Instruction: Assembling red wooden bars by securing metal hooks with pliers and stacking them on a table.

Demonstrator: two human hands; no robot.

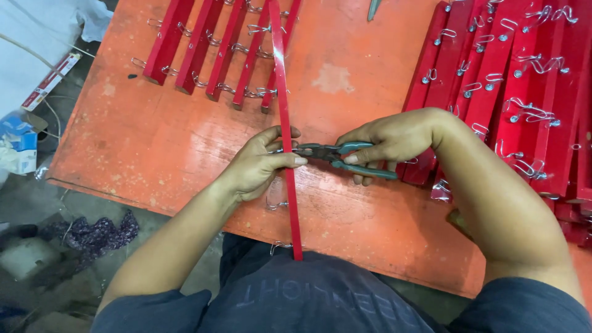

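A long thin red strip [282,92] with metal wire hooks on it runs from the far side of the orange table [154,142] down to my lap. My left hand [259,163] grips this strip at mid length, thumb laid across it. My right hand [388,139] is closed on the teal handles of a pair of pliers [336,154]. The pliers' jaws point left and meet the strip right at my left thumb. Wire hooks [277,203] stick out from the strip's left side below my hand.
Several red strips with wire hooks [209,52] lie side by side at the far left of the table. A larger pile of the same strips [518,80] lies on the right. Cloth and boxes [18,148] are on the floor at left.
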